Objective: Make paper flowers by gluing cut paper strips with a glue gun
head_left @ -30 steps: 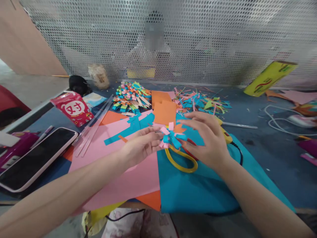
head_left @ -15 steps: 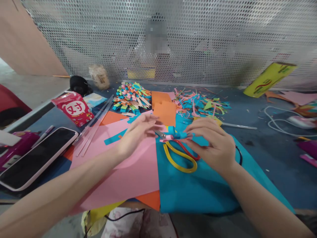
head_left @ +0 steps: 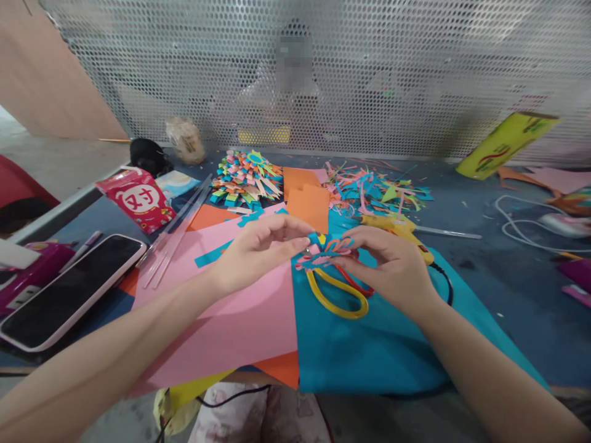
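Note:
A small curled paper piece (head_left: pixel 330 245) in blue, pink and orange is held between my two hands. My left hand (head_left: pixel 265 249) pinches its left edge with thumb and fingers. On the other side, my right hand (head_left: pixel 392 261) grips the right edge. Scissors (head_left: pixel 339 304) with yellow and red handles lie beneath it on a blue sheet (head_left: pixel 369 351); their blades are mostly hidden. A pink sheet (head_left: pixel 240 326) lies under my left hand. Behind my right hand rests a yellow glue gun (head_left: pixel 392 226), partly covered by my fingers.
A fringed paper bundle (head_left: pixel 247 181), orange paper (head_left: pixel 309 206) and paper scraps (head_left: pixel 373 189) lie behind. Left are clear sticks (head_left: pixel 173 243), a phone (head_left: pixel 69 295) and a red packet (head_left: pixel 138 200). A yellow tube (head_left: pixel 505 144) leans near the mesh panel (head_left: pixel 392 80); a white cable (head_left: pixel 503 227) lies right.
My left hand has moved right and closed on the paper piece. The piece has turned, showing its orange and yellow parts. My right hand has shifted slightly, uncovering more of the glue gun.

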A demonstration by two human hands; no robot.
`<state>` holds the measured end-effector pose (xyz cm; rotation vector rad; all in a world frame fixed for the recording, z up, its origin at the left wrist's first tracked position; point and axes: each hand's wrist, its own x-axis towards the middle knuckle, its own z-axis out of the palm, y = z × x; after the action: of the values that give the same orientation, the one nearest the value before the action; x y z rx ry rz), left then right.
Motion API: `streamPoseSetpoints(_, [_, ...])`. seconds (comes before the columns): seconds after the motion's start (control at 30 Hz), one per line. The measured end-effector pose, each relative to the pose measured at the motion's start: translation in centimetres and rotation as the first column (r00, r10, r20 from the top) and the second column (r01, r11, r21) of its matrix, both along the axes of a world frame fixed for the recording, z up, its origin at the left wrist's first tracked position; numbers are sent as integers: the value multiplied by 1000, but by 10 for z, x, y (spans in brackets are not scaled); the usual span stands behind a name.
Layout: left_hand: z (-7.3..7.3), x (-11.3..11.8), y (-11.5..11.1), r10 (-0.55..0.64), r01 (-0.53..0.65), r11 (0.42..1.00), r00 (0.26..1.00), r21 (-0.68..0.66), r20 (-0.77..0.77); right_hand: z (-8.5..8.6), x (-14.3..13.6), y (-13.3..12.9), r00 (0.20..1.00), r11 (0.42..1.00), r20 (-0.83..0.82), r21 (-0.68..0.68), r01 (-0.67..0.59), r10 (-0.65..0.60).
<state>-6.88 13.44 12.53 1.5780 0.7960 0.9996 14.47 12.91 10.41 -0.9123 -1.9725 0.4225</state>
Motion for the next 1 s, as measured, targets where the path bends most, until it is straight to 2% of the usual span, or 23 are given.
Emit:
streamPoseSetpoints(0.4, [-5, 1, 3, 61, -61, 990, 998, 125, -1, 1, -1, -1, 998, 999, 61, -28, 23, -22])
streamPoseSetpoints(0.7, [-8, 0, 2, 103, -95, 987, 993, 130, -59, 3, -1, -1, 996, 999, 81, -29, 33, -31])
streamPoseSetpoints(0.87, [-3, 0, 1, 146, -115, 969, 980, 217, -132, 3, 0, -1, 995, 999, 90, 21, 46, -48])
streamPoseSetpoints(1.0, [-4, -1, 2, 148, -118, 969, 980, 216, -130, 3, 0, -1, 992, 997, 112, 58, 48, -54])
